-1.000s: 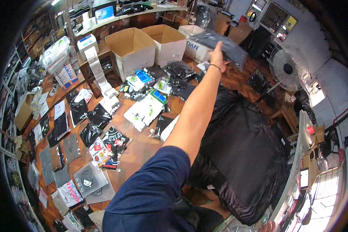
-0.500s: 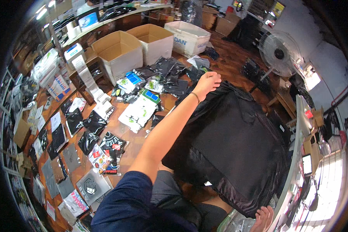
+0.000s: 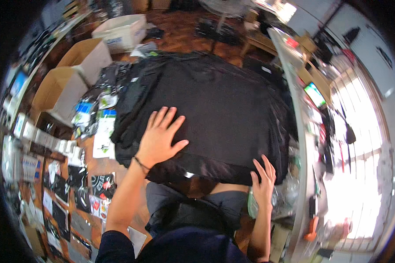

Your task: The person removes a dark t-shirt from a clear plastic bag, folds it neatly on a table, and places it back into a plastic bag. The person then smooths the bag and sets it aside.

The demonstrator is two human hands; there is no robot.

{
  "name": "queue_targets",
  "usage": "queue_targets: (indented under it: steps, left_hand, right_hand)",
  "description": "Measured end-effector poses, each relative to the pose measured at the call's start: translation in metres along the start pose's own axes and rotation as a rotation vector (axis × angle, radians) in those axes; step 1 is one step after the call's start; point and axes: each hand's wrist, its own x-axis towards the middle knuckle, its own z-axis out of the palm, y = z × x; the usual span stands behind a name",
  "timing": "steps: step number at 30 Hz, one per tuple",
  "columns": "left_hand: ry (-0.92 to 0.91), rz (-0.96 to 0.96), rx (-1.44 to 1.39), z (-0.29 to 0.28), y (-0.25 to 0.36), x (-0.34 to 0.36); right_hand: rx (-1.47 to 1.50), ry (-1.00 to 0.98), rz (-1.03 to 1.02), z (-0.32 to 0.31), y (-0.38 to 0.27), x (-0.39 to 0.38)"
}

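A large black garment (image 3: 219,109), perhaps a jacket or shirt, lies spread in front of me and hides whatever supports it. My left hand (image 3: 161,138) rests flat on its left part, fingers spread, with a dark band on the wrist. On the near right edge of the cloth is my right hand (image 3: 264,180), its fingers apart and touching the fabric. A small white tag (image 3: 189,175) shows at the garment's near edge, between the two hands.
Packaged clothes (image 3: 104,136) lie on the wooden floor to the left. Beyond them stand open cardboard boxes (image 3: 57,94) and a white bin (image 3: 120,33). A long table edge (image 3: 289,83) with a lit phone (image 3: 315,94) runs along my right. A fan (image 3: 224,8) stands at the far side.
My left hand has come down from the far left edge of the garment onto its surface. The right hand has moved along the near right edge. The cloth lies flatter, and the view has turned right.
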Motion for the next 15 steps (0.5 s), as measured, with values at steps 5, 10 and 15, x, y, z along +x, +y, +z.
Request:
queue_targets:
  steps: [5,10,15]
  left_hand:
    - [-0.171,0.200,-0.091,-0.022,0.017,0.001]
    - [0.007,0.220,-0.109,-0.002,0.003,0.002]
    - [-0.036,-0.031,-0.186,-0.011,0.026,0.026]
  right_hand:
    - [-0.076,0.043,-0.124,-0.012,0.003,0.011]
    - [-0.080,-0.016,-0.325,-0.017,-0.003,0.043]
    - [-0.034,-0.074,-0.346,-0.013,-0.016,0.075]
